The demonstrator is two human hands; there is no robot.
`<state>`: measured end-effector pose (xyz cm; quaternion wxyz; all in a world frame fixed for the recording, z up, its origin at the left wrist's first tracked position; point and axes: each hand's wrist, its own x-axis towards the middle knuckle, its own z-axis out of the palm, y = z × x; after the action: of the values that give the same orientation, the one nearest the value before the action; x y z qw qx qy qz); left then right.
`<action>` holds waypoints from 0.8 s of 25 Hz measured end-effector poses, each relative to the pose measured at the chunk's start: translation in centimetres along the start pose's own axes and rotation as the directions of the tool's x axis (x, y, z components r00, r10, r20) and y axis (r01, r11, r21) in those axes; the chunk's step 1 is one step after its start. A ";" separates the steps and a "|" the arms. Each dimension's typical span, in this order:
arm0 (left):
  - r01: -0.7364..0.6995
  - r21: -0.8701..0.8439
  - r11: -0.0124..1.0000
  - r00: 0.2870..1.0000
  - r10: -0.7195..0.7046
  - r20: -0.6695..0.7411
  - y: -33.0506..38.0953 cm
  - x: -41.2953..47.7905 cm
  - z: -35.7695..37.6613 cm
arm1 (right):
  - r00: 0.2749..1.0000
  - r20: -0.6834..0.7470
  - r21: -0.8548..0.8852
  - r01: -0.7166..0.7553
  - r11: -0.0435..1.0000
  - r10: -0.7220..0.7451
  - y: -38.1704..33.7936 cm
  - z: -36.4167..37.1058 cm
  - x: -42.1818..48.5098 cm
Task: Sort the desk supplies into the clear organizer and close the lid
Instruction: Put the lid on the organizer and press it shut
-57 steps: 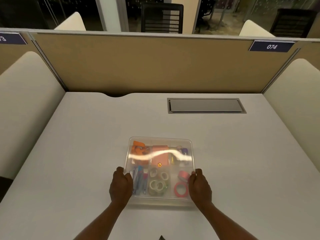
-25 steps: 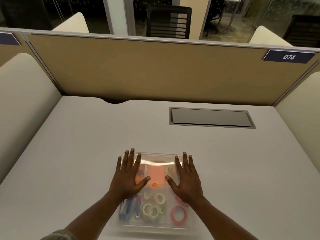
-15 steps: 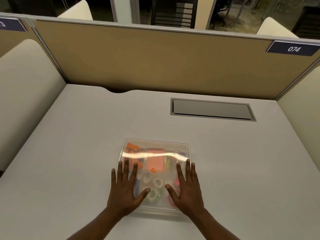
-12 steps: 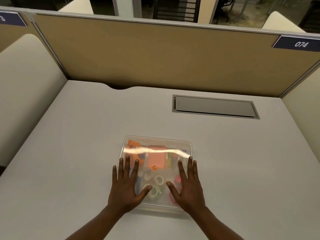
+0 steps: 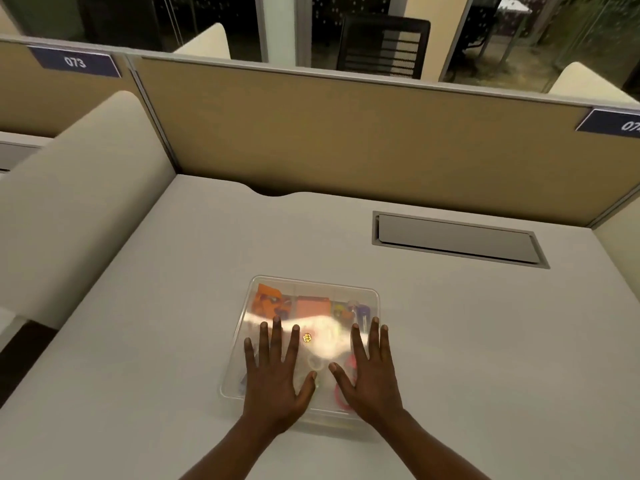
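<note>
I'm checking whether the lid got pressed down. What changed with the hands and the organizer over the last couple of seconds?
Both hands let go of the organizer's sides and went flat on top. The left hand and right hand now lie palm down, fingers spread, on the lid of the clear organizer. The organizer stayed in its spot on the desk, with the supplies inside and the lid on.

Your organizer sits near-centre on the table; both hands lie on its lid, hatch far right.
</note>
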<state>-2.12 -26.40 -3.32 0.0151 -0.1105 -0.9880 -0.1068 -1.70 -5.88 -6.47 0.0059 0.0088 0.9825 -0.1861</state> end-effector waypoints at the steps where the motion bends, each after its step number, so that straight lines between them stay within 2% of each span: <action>1: 0.044 -0.009 0.999 0.999 -0.044 -0.001 0.0 -0.3 0.2 | 1.000 0.007 0.004 -0.005 1.000 0.005 -1.4 0.6 0.7; 4: 0.184 -0.014 0.983 0.983 -0.184 -0.002 -2.5 -0.8 0.6 | 0.999 0.052 0.039 -0.006 0.999 0.004 -6.0 2.5 2.5; 7: 0.248 0.013 0.969 0.969 -0.248 -0.011 -6.7 -0.7 0.2 | 0.992 0.116 0.043 0.040 0.998 -0.045 -10.1 3.8 4.4; 10: 0.273 0.038 0.961 0.962 -0.272 -0.029 -10.7 -0.4 -0.5 | 0.981 0.169 0.013 0.093 0.996 -0.094 -13.7 4.7 5.9; 14: 0.277 0.044 0.960 0.961 -0.276 -0.025 -13.9 0.2 -0.8 | 0.979 0.184 -0.018 0.089 0.996 -0.084 -16.8 5.6 7.1; 20: 0.250 0.025 0.968 0.967 -0.249 -0.048 -14.6 0.6 -1.0 | 0.973 0.221 -0.040 0.070 0.997 -0.060 -17.2 5.8 7.7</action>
<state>-5.91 -40.45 -5.31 0.0254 0.0174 -0.9950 -0.0949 -9.65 -23.89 -5.67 0.1087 -0.0443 0.9797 -0.1625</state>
